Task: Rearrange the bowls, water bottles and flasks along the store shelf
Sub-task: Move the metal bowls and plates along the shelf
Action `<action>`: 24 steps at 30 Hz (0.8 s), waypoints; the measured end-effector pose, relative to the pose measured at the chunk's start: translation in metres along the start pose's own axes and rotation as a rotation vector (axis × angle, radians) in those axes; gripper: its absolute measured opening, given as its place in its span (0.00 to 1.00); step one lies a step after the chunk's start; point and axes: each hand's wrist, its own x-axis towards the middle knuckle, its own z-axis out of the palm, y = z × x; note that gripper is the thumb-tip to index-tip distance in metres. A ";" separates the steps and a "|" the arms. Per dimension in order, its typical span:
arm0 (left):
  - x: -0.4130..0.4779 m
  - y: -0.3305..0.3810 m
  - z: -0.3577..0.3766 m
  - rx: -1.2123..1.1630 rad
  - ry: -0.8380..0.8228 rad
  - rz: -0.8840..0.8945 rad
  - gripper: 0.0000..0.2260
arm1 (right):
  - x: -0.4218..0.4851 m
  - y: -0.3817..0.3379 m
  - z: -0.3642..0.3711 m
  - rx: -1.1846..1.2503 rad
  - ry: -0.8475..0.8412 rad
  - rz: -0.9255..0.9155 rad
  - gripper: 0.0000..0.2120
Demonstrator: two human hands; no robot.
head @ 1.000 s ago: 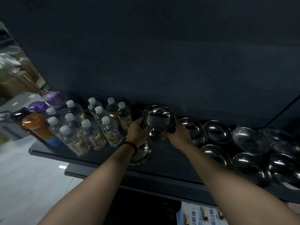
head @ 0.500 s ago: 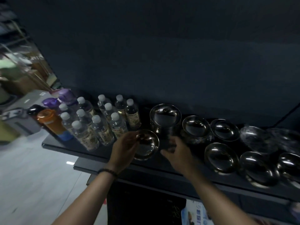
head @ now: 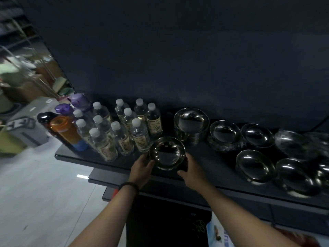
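A shiny steel bowl (head: 166, 153) sits near the front of the dark shelf (head: 124, 162). My left hand (head: 142, 167) grips its left side and my right hand (head: 192, 169) grips its right side. Behind it stands a stack of steel bowls (head: 191, 124). More steel bowls (head: 255, 165) lie in two rows to the right. Several clear water bottles (head: 122, 132) with white caps cluster to the left. At the shelf's left end stand an orange flask (head: 65, 130), a black flask (head: 44, 118) and purple-lidded flasks (head: 78, 100).
A dark back panel (head: 178, 59) rises behind the shelf. Pale floor (head: 35, 193) lies at lower left, with boxes and a grey case (head: 26, 122) beyond. A lower shelf edge (head: 231, 207) juts below, with printed packaging (head: 219, 234) under it.
Both hands let go of the bowl stack at the back and came forward to the single front bowl. My left hand took it first, then my right closed on its other side.
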 end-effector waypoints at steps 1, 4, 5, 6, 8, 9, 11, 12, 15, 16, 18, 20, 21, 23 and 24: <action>0.005 -0.010 0.002 -0.030 -0.014 -0.005 0.19 | 0.001 0.001 -0.001 0.003 0.003 0.001 0.43; 0.003 -0.017 0.002 -0.106 0.004 0.018 0.18 | -0.004 0.001 -0.001 0.024 -0.008 -0.039 0.43; -0.009 -0.003 -0.002 -0.111 0.030 0.045 0.19 | -0.009 0.000 -0.002 0.028 -0.015 -0.058 0.42; -0.021 0.011 -0.006 -0.125 0.062 0.074 0.19 | -0.016 -0.003 -0.003 0.042 -0.013 -0.079 0.43; -0.045 0.036 -0.014 -0.179 0.101 0.123 0.20 | -0.032 -0.010 -0.010 0.101 0.028 -0.135 0.42; -0.053 0.046 -0.017 -0.194 0.114 0.148 0.21 | -0.040 -0.015 -0.016 0.137 0.071 -0.168 0.41; -0.062 0.066 -0.022 -0.218 0.116 0.209 0.21 | -0.054 -0.029 -0.034 0.181 0.167 -0.217 0.38; -0.064 0.078 -0.022 -0.234 0.114 0.243 0.21 | -0.059 -0.037 -0.045 0.180 0.210 -0.243 0.37; -0.059 0.115 -0.015 -0.217 0.151 0.386 0.21 | -0.062 -0.053 -0.077 0.174 0.299 -0.315 0.33; -0.053 0.127 -0.010 -0.219 0.144 0.440 0.20 | -0.058 -0.056 -0.087 0.180 0.332 -0.335 0.31; -0.039 0.151 -0.001 -0.234 0.104 0.503 0.20 | -0.047 -0.060 -0.107 0.167 0.392 -0.351 0.27; -0.022 0.169 0.006 -0.231 0.068 0.497 0.19 | -0.031 -0.061 -0.125 0.116 0.417 -0.322 0.25; -0.013 0.176 0.010 -0.214 0.044 0.486 0.18 | -0.024 -0.061 -0.134 0.090 0.425 -0.301 0.24; 0.003 0.184 0.018 -0.174 0.012 0.495 0.16 | -0.009 -0.059 -0.147 0.056 0.424 -0.269 0.23; 0.009 0.187 0.021 -0.158 0.012 0.499 0.16 | -0.004 -0.059 -0.151 0.044 0.416 -0.259 0.22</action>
